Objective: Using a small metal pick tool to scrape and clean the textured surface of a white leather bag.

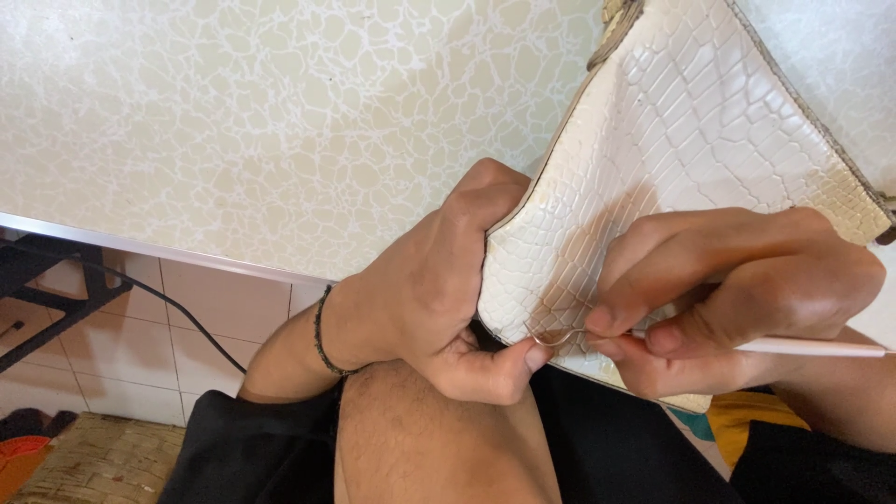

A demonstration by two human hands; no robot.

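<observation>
**Hooked tool at edge of white leather piece**

Bare knee lowest, just under both hands. Left hand clamped on lower edge of white scale-embossed leather piece, thumb pressed beside tool tip. Right hand pinches thin white-handled hooked tool, hook at the edge. Piece rises beyond the hands, over the mottled cream worktop.

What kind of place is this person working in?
Probably a home or small craft workspace. A patterned cream tabletop stands over a pale tiled floor, and the hands work a white-handled hooked tool along the edge of a white scale-embossed bag.
</observation>
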